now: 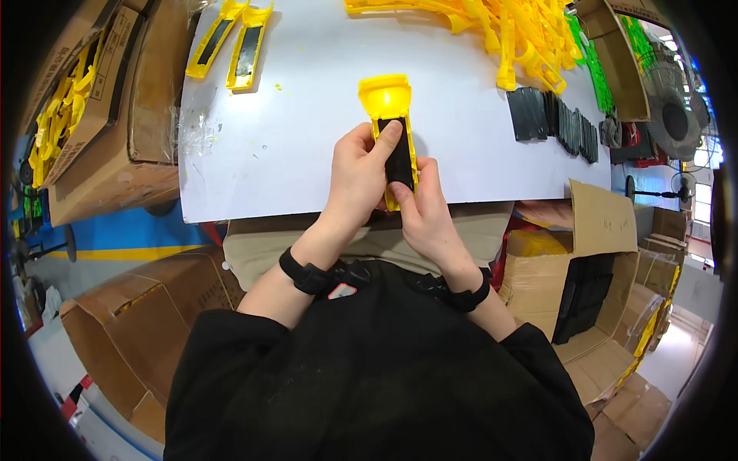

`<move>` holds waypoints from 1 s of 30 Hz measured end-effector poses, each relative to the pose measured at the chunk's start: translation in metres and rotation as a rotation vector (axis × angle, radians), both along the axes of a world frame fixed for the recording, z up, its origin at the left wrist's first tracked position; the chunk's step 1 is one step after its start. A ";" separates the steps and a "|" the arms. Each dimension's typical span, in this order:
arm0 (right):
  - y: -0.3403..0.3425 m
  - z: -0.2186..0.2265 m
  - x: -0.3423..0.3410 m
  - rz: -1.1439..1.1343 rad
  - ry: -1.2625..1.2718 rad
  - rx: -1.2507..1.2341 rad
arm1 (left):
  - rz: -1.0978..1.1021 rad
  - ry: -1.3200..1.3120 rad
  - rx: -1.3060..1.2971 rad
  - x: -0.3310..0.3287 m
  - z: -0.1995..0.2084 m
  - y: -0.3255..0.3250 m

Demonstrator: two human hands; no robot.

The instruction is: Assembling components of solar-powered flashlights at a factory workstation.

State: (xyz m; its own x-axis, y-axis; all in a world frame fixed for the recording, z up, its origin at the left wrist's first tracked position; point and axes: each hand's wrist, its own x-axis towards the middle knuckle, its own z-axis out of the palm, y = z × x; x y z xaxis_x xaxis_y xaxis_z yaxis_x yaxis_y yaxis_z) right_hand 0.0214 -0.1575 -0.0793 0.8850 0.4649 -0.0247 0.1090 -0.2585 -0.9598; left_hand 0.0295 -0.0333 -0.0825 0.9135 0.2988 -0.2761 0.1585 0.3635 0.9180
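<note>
Both my hands hold a yellow plastic flashlight-shaped half shell (386,96) over the table's near edge, its wide end pointing away from me. A black strip (400,157) lies along the inside of its handle. My left hand (358,170) is closed round the left side, its thumb pressed on the strip's upper part. My right hand (424,211) grips the lower right side, with its thumb at the strip's lower end. The fingers beneath the shell are hidden. Two similar yellow shells (247,50) with dark strips rest at the table's far left.
A heap of yellow shells (507,31) covers the far right of the white table (292,154). Black strips (530,114) lie below it, near green parts (596,73). Cardboard boxes (157,100) flank the table; an open box (538,269) at right holds black pieces.
</note>
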 end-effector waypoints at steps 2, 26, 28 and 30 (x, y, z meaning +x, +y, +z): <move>0.002 0.001 0.001 -0.009 0.072 0.059 | 0.008 0.030 -0.223 0.000 0.001 -0.002; -0.005 -0.008 0.014 0.103 0.371 0.120 | 0.071 -0.171 0.251 0.003 -0.008 0.010; -0.005 -0.007 0.014 0.107 0.485 0.203 | 0.049 -0.155 0.232 0.002 -0.008 0.011; -0.005 -0.008 0.012 0.164 0.500 0.316 | 0.006 -0.169 0.165 0.002 -0.004 0.013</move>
State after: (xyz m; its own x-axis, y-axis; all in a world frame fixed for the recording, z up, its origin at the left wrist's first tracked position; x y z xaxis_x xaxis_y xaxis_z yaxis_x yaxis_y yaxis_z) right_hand 0.0337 -0.1626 -0.0872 0.7184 0.6463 -0.2573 -0.3598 0.0287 -0.9326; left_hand 0.0314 -0.0198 -0.0865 0.9408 0.3324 -0.0662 -0.0041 0.2067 0.9784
